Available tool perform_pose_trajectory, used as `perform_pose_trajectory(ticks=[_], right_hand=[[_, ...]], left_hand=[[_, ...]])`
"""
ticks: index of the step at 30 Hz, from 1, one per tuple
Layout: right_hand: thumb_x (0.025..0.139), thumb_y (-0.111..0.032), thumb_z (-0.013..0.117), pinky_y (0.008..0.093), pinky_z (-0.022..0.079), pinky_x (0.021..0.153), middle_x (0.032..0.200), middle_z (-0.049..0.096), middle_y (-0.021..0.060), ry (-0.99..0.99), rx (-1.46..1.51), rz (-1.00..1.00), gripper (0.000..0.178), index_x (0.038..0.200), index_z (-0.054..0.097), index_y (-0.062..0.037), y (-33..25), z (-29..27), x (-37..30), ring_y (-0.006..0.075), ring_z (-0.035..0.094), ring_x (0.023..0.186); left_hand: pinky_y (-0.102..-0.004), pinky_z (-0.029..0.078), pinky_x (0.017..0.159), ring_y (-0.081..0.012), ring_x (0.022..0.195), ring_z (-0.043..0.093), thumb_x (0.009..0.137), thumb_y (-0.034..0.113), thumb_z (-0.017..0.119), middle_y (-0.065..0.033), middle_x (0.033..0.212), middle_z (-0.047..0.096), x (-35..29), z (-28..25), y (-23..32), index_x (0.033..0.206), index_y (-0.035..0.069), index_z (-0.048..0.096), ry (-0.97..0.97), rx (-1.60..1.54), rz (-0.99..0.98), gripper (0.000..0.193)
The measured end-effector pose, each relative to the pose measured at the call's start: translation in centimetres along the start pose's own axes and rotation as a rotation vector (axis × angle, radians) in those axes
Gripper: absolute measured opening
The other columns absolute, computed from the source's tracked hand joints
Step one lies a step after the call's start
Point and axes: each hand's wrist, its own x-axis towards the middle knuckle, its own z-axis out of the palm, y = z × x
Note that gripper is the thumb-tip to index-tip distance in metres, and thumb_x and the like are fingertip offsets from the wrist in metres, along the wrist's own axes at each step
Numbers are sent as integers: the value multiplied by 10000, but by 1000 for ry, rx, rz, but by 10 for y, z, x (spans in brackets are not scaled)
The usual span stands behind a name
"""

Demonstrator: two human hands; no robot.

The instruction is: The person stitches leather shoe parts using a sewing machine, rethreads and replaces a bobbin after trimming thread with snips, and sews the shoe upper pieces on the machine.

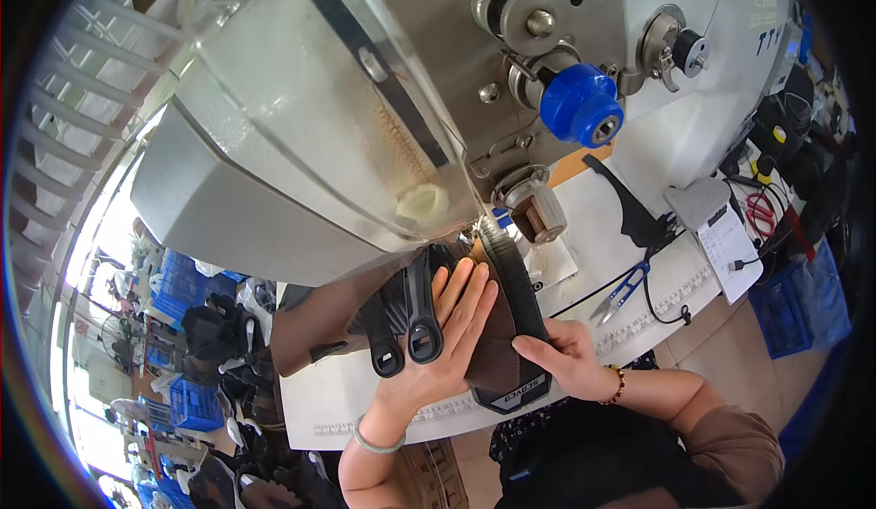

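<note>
A brown-and-black leather-like piece (494, 343) lies on the white table under the head of a sewing machine (425, 44). My left hand (436, 349) rests flat on it, fingers stretched toward the needle area. Beside those fingers lie two black straps (421, 304) with slotted, rounded ends. With thumb on top, my right hand (572, 358) grips the piece's right side by its black ribbed border (517, 281). The border's far end runs under the machine, where the needle is hard to make out. Brown material spreads out to the left of my left hand.
Blue-handled thread snips (623, 292) and a black cut piece (630, 206) lie right of the machine. A ruler strip (652, 313) follows the table's near edge. Blue crates (196, 404) and heaped dark pieces stand at the left; another blue crate (780, 313) is at the right.
</note>
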Motion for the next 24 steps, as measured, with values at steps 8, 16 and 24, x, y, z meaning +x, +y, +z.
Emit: perform_pose_trajectory(ticks=[8, 16, 24], right_hand=[[889, -169, 582, 176, 280, 454, 627, 482, -75, 7, 54, 31, 209, 904, 611, 38, -2, 3, -1, -9, 370, 552], [890, -177, 582, 175, 299, 461, 649, 502, -70, -21, 44, 74, 207, 865, 613, 26, -10, -3, 6, -11, 393, 569], [893, -191, 577, 173, 310, 469, 664, 518, -63, -24, 82, 52, 222, 841, 602, 23, -12, 0, 15, -11, 415, 585]], left_hand=[[-450, 284, 1057, -326, 1248, 392, 590, 78, 561, -188, 1309, 436, -4, 3, 1, 1222, -69, 482, 4, 11, 0, 654], [-457, 276, 1057, -329, 1259, 376, 576, 73, 557, -185, 1322, 420, 3, 0, -1, 1237, -63, 468, 6, 28, -4, 681], [-490, 266, 1049, -319, 1252, 375, 529, 110, 604, -140, 1332, 412, 0, 3, -6, 1255, -28, 468, -22, -28, -67, 751]])
